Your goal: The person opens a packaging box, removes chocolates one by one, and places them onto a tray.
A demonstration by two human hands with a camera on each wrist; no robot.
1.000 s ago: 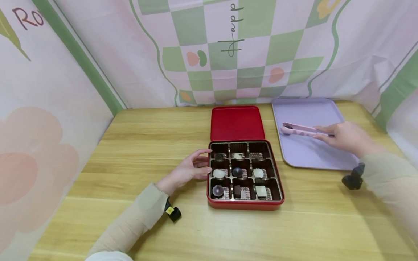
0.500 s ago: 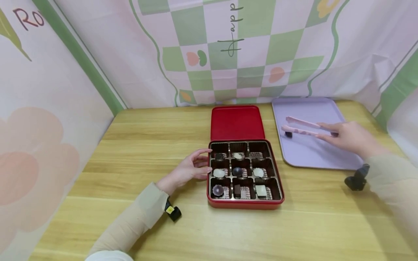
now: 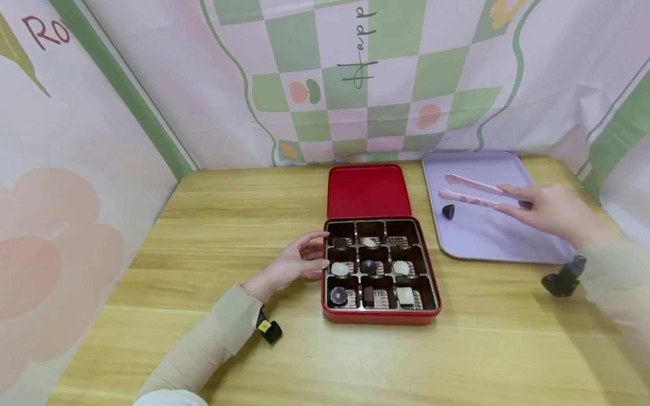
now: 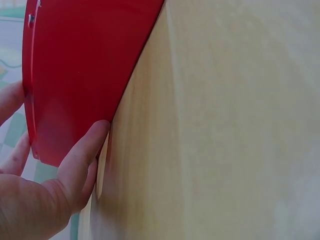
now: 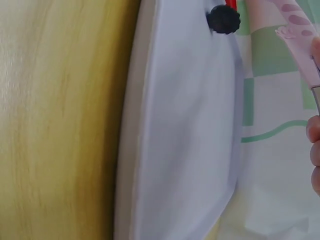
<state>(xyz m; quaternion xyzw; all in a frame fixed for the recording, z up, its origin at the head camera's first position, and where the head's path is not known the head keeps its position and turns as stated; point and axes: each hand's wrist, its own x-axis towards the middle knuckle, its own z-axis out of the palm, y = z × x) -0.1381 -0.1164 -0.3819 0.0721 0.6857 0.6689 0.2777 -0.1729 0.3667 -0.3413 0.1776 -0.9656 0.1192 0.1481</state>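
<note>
While the left hand point(image 3: 294, 264) rests against the side of the red box point(image 3: 381, 318), thumb and fingers lightly curved on its wall to steady it, the right hand point(image 3: 550, 211) holds a pair of pink tongs point(image 3: 472, 192) out over the lilac tray point(image 3: 487, 248). The fingers pinch the tongs near their back end, and the two arms of the tongs stand apart with nothing between the tips.

Just below and beyond those tips, away from the right hand, one dark chocolate point(image 3: 448, 211) lies on the tray, apart from the tongs; the right wrist view shows it as a small dark lump point(image 5: 223, 19) sitting alone near the tray's edge. I would judge that one piece is over, and it is the only one on the tray.

The rest is in the box beside the left hand: seven pieces sit in their brown cups, some pale, some dark, and two cups in the row farthest from that hand, the middle one and the one toward the tray, look empty. The red lid point(image 3: 368, 190) lies flat on the desk point(image 3: 228, 225) behind the box. So the work looks barely begun, with most of the pieces yet to cross.
</note>
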